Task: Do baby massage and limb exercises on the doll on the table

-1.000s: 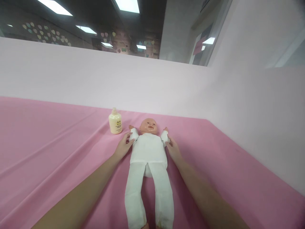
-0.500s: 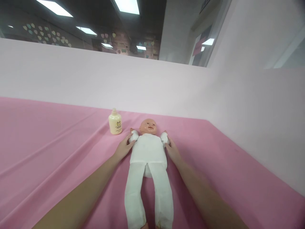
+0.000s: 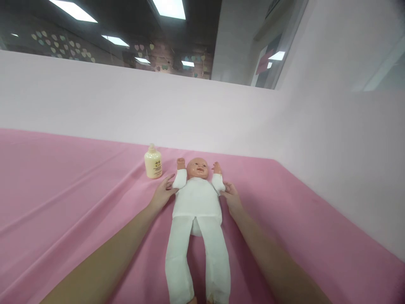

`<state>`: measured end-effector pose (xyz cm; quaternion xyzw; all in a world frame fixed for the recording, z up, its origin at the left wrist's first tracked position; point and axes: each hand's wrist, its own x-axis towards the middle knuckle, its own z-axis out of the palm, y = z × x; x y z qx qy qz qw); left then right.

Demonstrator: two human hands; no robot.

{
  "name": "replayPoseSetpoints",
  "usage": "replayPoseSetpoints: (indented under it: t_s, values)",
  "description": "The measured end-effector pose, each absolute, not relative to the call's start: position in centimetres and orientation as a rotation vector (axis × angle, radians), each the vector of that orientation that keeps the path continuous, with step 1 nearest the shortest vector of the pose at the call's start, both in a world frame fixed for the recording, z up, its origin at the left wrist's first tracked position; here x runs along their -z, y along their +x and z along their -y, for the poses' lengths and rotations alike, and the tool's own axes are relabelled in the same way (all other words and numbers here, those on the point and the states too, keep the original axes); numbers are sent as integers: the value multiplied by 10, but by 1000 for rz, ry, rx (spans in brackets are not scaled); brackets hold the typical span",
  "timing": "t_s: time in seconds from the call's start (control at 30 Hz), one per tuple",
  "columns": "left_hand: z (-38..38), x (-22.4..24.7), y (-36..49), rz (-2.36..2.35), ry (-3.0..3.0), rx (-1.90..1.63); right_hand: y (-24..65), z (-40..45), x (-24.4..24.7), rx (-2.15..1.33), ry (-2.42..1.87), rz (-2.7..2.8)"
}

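A baby doll (image 3: 196, 198) in a white top and white trousers lies on its back, head toward the wall, both arms bent upward beside its head. My left hand (image 3: 163, 193) is at the doll's sleeve on the left, fingers apart, the thumb by the elbow. On the other side my right hand (image 3: 232, 198) touches the sleeve near the elbow; its fingers are bent and partly hidden, so its grip is unclear.
A pale yellow pump bottle (image 3: 153, 164) stands left of the doll's head. Pink cloth (image 3: 95, 177) with folds covers the surface. Behind it rises a white wall (image 3: 158, 109), with glass above.
The doll's forearms have swung up toward its head, and its hands now show fully. My left hand's fingers have opened off the sleeve; my right hand has shifted slightly outward.
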<state>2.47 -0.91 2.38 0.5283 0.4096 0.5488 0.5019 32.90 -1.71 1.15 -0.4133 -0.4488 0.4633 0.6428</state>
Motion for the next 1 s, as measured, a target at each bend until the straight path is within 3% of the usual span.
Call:
replayPoseSetpoints:
  t_s: [1.0]
  values:
    - [14, -25, 28, -1073, 1554, -1383, 321, 22, -17, -1065, -945, 1059]
